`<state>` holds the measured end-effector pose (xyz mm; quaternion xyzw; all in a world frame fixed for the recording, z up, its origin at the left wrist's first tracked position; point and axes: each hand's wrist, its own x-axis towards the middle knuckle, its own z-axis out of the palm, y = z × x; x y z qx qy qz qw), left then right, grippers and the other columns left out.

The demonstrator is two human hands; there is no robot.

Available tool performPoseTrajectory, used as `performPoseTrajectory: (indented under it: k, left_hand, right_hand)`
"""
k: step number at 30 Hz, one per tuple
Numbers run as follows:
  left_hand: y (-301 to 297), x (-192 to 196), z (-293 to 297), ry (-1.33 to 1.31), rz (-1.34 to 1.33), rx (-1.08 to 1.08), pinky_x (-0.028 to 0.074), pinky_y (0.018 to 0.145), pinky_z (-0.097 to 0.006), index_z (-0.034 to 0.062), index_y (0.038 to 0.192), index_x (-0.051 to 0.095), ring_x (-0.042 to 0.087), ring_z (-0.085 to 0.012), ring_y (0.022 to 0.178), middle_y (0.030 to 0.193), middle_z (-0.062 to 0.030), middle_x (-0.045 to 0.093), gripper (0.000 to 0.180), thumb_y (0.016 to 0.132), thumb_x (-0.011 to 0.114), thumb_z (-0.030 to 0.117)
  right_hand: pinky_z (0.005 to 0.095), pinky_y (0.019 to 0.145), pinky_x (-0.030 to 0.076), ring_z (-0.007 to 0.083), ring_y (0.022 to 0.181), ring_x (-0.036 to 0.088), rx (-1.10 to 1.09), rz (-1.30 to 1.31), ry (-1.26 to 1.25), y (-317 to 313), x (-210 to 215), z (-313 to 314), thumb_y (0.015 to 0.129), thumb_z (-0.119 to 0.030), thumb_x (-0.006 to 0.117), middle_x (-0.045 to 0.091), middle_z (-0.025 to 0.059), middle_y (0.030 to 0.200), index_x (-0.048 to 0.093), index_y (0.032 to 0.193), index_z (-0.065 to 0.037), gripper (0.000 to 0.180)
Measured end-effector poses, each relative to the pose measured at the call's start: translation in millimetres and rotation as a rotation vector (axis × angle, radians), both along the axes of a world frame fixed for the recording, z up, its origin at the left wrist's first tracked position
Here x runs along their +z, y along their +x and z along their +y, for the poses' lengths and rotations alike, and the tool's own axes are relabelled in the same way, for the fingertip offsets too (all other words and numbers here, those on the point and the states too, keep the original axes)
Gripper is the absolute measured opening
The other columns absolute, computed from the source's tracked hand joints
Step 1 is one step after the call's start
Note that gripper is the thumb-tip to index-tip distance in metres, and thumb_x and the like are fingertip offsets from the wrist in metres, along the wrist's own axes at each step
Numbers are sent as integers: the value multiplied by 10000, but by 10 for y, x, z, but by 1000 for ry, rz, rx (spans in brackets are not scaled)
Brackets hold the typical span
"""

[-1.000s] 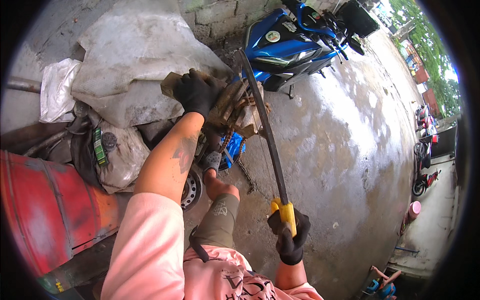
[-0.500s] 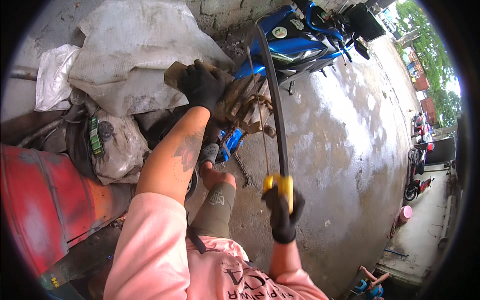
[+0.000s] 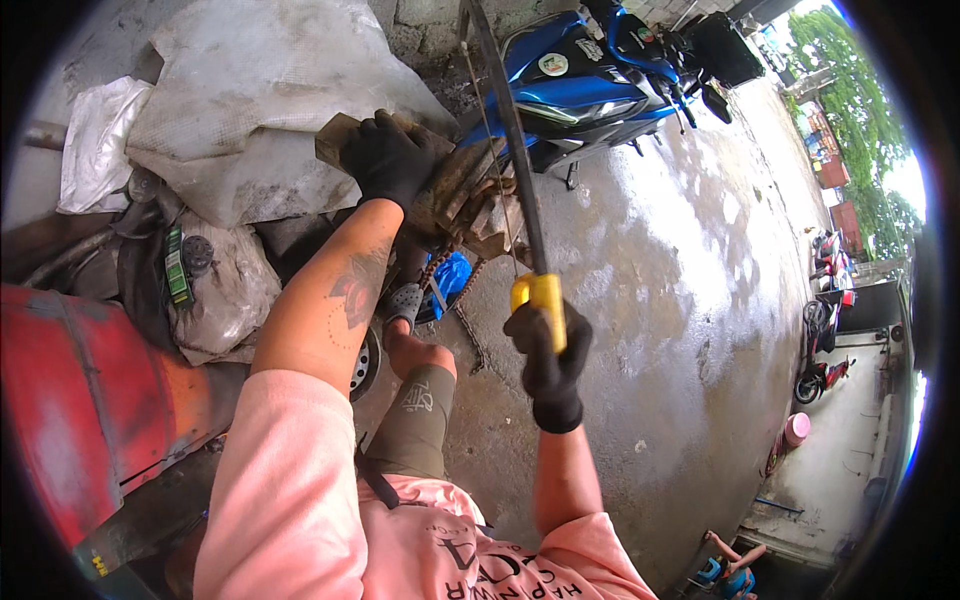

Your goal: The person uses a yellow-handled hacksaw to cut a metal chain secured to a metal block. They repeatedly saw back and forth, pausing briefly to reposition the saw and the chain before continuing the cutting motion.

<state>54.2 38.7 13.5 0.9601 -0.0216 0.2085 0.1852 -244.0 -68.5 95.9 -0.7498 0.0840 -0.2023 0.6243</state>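
In black gloves, both my hands are closed. My right hand (image 3: 552,365) grips the yellow handle of a bow saw (image 3: 520,165), whose dark curved frame points away from me. Its thin blade runs down along the left of the frame, against or just in front of some rough wood pieces (image 3: 488,212); the exact contact is hard to make out. My left hand (image 3: 388,160) is clasped over a wooden block (image 3: 337,140) lying at the top of this wood, its fingers curled over the far side. A rusty chain (image 3: 436,265) hangs below the wood.
A blue motorcycle (image 3: 580,90) stands just beyond the saw. Left are a grey sheet (image 3: 250,90), a stuffed sack (image 3: 225,295) and a red drum (image 3: 70,400). Wet concrete floor (image 3: 680,300) stretches right. A person (image 3: 735,570) is at the lower right.
My right hand has pushed the bow saw forward, away from me and slightly left. My left hand stays on the wooden block; the whole view has shifted a little.
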Motion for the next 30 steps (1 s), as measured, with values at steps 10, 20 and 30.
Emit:
performPoseTrajectory:
  k: [10,20,30]
  left_hand:
    - [-74,64,-58,-13,58,-2,522,842,-561,33,1210,644,677,-395,1024,1101,-203,694,575,843,623,475]
    - [-171,-84,-70,-13,-46,-17,520,817,-565,36,1186,632,663,-402,1011,1083,-212,678,531,855,606,450]
    - [-72,-90,-63,-41,-77,11,502,816,-565,14,1135,631,656,-390,999,1034,-194,678,506,845,620,428]
  right_hand:
    - [326,611,491,183,658,607,-129,128,91,-1495,139,386,877,-211,622,626,89,739,616,804,-3,221]
    - [291,601,447,111,661,539,-50,29,-2,373,176,-39,992,-227,582,577,14,715,625,898,0,249]
    - [305,554,445,153,583,561,-105,-37,92,-714,-38,257,995,-272,555,614,82,685,616,820,11,338]
